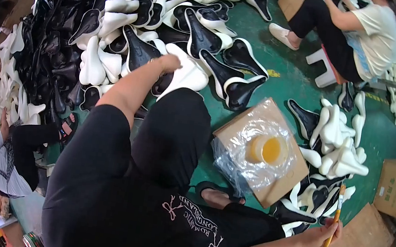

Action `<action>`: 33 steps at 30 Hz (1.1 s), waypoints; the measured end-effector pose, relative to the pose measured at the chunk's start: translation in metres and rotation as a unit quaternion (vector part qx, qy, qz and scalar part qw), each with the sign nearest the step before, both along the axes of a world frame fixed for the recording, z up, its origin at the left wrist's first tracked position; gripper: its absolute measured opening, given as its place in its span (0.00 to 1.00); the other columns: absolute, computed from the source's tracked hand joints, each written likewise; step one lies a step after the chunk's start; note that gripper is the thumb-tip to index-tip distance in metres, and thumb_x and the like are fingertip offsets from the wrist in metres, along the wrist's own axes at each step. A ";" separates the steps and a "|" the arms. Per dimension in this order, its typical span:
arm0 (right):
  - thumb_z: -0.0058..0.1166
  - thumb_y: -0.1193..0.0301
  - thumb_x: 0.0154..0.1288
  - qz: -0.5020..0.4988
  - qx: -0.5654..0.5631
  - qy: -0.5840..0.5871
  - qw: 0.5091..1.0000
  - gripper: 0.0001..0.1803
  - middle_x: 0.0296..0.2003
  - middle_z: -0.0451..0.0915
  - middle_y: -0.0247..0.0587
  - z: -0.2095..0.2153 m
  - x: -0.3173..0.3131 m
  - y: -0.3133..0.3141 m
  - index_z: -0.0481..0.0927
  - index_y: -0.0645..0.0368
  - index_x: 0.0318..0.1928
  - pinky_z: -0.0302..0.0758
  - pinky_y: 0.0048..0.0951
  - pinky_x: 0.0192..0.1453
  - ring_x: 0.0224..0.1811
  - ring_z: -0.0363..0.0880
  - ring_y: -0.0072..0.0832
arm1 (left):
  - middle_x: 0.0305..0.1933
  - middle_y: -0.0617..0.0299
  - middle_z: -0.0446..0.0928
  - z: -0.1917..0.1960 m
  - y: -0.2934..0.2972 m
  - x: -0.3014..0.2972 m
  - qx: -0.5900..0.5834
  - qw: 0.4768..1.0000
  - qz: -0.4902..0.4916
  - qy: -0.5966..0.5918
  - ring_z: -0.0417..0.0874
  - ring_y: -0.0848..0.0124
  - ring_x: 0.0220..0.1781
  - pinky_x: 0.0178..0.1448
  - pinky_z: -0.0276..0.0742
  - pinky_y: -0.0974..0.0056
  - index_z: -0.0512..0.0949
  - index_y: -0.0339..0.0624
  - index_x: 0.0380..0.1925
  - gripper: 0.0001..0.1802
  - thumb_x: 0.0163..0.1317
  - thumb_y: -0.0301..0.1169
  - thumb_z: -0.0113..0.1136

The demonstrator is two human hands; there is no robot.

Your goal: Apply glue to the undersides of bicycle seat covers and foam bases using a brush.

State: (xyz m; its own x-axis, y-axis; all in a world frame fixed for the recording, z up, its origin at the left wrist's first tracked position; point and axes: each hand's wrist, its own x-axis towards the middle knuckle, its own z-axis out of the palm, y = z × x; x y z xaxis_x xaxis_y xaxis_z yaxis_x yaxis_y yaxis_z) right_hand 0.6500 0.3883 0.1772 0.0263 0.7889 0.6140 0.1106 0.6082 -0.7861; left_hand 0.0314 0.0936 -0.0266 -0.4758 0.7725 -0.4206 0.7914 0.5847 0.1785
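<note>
**Left hand (pixel 168 63) at a white saddle-shaped pad (pixel 188 76), right hand (pixel 327 234) pinching a brush (pixel 339 204)**

The pad lies upper centre of the frame, just above the wearer's knee (pixel 180 103), at the near edge of a large heap (pixel 140 46). The left grip meets its upper end; from here I cannot tell whether those fingers clasp it. Lower right, the right grip pinches the brush between thumb and fingers, bristles up, beside a smaller heap (pixel 336 136).

Between the two heaps sits a brown carton (pixel 264 195), leaving green floor (pixel 286 60) showing from its upper corner towards a white stool (pixel 325 73). The tightest room is by the knee, where heap and pad crowd close.

The pad is smooth, matte, foam-like, tapering to a nose. Around it, glossy black shells curve hollow inside white rims. Crinkled clear film (pixel 230 160) drapes the carton, under a round tub (pixel 254 148) of amber liquid. A co-worker sits upper right (pixel 376 42), another at left (pixel 5 160).
</note>
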 end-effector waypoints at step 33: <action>0.60 0.72 0.55 0.236 -0.121 -0.286 0.921 0.07 0.31 0.80 0.44 -0.061 -0.110 -0.036 0.79 0.61 0.33 0.75 0.34 0.40 0.35 0.79 0.37 | 0.52 0.37 0.74 0.245 -0.002 0.204 0.467 0.487 0.081 -0.734 0.84 0.60 0.32 0.33 0.84 0.62 0.65 0.25 0.59 0.39 0.63 0.53 0.48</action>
